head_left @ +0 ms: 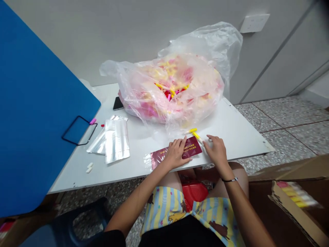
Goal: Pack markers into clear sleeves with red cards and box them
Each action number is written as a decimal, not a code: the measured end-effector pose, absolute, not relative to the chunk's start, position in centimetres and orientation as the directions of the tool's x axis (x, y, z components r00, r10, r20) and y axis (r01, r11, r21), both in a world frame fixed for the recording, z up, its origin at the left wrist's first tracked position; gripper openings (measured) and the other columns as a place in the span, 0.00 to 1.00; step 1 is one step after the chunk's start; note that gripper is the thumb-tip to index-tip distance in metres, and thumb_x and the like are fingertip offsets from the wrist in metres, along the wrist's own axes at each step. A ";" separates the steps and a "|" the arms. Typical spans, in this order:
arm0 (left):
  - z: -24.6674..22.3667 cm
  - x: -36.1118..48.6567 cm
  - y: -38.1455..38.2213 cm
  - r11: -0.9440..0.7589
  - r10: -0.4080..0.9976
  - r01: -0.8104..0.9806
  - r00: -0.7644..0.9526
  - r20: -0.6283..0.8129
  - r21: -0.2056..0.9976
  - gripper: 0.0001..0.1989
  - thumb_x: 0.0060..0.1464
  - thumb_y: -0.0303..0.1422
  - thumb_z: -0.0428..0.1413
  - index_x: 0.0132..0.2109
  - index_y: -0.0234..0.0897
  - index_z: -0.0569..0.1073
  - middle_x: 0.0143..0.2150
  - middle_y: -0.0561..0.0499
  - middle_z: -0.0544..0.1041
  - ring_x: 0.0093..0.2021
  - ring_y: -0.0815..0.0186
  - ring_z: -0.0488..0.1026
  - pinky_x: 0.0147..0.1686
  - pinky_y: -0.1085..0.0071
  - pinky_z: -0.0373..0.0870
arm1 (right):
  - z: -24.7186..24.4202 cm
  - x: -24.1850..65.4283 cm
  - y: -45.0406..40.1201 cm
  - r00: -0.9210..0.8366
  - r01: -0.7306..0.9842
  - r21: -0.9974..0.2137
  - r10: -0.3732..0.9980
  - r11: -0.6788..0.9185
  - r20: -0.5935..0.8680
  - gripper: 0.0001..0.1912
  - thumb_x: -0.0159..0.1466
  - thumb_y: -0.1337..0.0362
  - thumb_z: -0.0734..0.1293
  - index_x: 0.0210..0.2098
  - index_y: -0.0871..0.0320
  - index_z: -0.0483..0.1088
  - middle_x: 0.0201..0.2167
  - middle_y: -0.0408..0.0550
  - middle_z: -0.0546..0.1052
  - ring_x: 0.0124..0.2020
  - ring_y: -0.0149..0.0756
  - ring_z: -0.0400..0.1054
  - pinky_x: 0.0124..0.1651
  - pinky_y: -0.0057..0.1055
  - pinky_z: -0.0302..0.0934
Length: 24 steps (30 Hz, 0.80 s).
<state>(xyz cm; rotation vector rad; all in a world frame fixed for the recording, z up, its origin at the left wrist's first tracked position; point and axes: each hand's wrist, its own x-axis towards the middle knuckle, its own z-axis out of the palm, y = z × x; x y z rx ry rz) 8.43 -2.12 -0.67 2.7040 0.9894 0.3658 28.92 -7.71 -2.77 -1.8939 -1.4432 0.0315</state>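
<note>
My left hand (177, 153) lies on a maroon packet (193, 145) with yellow and white print, its thumb and fingers apart and resting on top. The packet's clear end (147, 162) sticks out to the left. My right hand (216, 151) is just right of the packet, thumb and fingers apart. Its thumb is close to a white pen with a yellow cap (196, 136); whether they touch I cannot tell. Another yellow-capped pen (192, 130) lies just behind it. Farther back, a big clear plastic bag (144, 99) holds many red, pink and yellow pieces.
Silver pouches (117, 140) lie on the white table (140, 169) to the left, near small white pieces (89, 167) and a pink cap (93, 121). A phone (118, 103) lies beside the bag. A blue panel (38, 103) stands at left. An open carton (295, 206) is at right.
</note>
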 end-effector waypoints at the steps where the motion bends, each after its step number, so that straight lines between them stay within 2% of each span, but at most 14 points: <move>1: -0.8 8.4 -2.1 -0.742 0.656 0.593 0.738 0.156 0.313 0.51 0.47 0.51 0.58 0.68 0.36 0.39 0.56 0.40 0.64 0.53 0.52 0.62 0.49 0.57 0.61 | -3.2 29.1 -7.4 0.348 0.846 -0.523 0.848 -0.101 0.400 0.19 0.61 0.58 0.60 0.46 0.63 0.71 0.39 0.58 0.73 0.41 0.48 0.62 0.45 0.42 0.58; 4: -1.0 8.4 -2.0 -0.749 0.647 0.577 0.743 0.172 0.327 0.50 0.47 0.51 0.58 0.67 0.34 0.41 0.56 0.40 0.64 0.54 0.52 0.62 0.50 0.57 0.61 | -4.1 29.5 -7.0 0.328 0.882 -0.454 0.856 -0.127 0.398 0.18 0.61 0.57 0.61 0.42 0.63 0.73 0.37 0.58 0.71 0.40 0.48 0.61 0.44 0.41 0.58; 7: -0.9 8.6 -1.9 -0.751 0.645 0.572 0.744 0.176 0.330 0.50 0.47 0.51 0.58 0.67 0.35 0.41 0.56 0.40 0.64 0.54 0.52 0.62 0.50 0.57 0.60 | -4.4 29.6 -7.0 0.324 0.884 -0.455 0.847 -0.111 0.423 0.16 0.60 0.56 0.62 0.38 0.61 0.74 0.36 0.58 0.71 0.40 0.48 0.62 0.44 0.41 0.59; 9: -0.9 8.6 -1.8 -0.749 0.647 0.577 0.742 0.175 0.325 0.50 0.47 0.51 0.58 0.67 0.34 0.42 0.55 0.40 0.65 0.53 0.53 0.62 0.50 0.58 0.60 | -4.2 29.3 -7.3 0.344 0.857 -0.510 0.823 -0.078 0.453 0.17 0.60 0.55 0.62 0.38 0.62 0.74 0.36 0.57 0.72 0.39 0.46 0.63 0.45 0.42 0.60; 11: -0.8 8.5 -1.8 -0.754 0.643 0.577 0.745 0.176 0.315 0.50 0.47 0.51 0.58 0.67 0.32 0.43 0.55 0.40 0.65 0.52 0.53 0.63 0.49 0.59 0.60 | -3.5 28.8 -7.8 0.404 0.778 -0.627 0.799 -0.043 0.446 0.17 0.61 0.54 0.62 0.38 0.62 0.74 0.35 0.56 0.74 0.36 0.43 0.65 0.42 0.40 0.61; 14: -0.3 8.5 -2.1 -0.769 0.627 0.566 0.759 0.177 0.298 0.49 0.48 0.50 0.58 0.66 0.31 0.44 0.55 0.39 0.65 0.52 0.53 0.62 0.49 0.60 0.60 | -2.2 27.9 -8.9 0.446 0.528 -0.848 0.863 -0.040 0.236 0.17 0.61 0.52 0.63 0.37 0.60 0.74 0.33 0.52 0.77 0.32 0.39 0.68 0.36 0.36 0.64; 16: 0.1 8.5 -2.5 -0.780 0.613 0.553 0.770 0.178 0.291 0.48 0.49 0.50 0.57 0.66 0.31 0.43 0.56 0.39 0.65 0.53 0.53 0.62 0.49 0.60 0.60 | -1.4 27.4 -9.5 0.394 0.364 -0.929 0.915 -0.068 0.087 0.17 0.59 0.51 0.65 0.36 0.59 0.75 0.32 0.50 0.78 0.31 0.39 0.70 0.35 0.34 0.65; 19: 0.7 8.6 -2.9 -0.793 0.598 0.540 0.778 0.192 0.281 0.48 0.50 0.51 0.56 0.66 0.29 0.43 0.58 0.37 0.63 0.54 0.52 0.61 0.49 0.60 0.59 | -0.7 27.1 -9.9 0.382 0.259 -0.963 0.924 -0.081 0.025 0.16 0.56 0.52 0.68 0.35 0.59 0.76 0.28 0.49 0.77 0.27 0.37 0.69 0.31 0.33 0.65; 24: 0.9 9.0 -3.0 -0.811 0.571 0.511 0.797 0.195 0.286 0.49 0.50 0.52 0.55 0.66 0.28 0.42 0.58 0.35 0.63 0.55 0.52 0.61 0.50 0.58 0.60 | -0.3 27.4 -9.7 0.406 0.267 -0.960 0.913 -0.081 0.036 0.17 0.53 0.52 0.70 0.33 0.60 0.77 0.20 0.46 0.74 0.18 0.32 0.62 0.22 0.30 0.60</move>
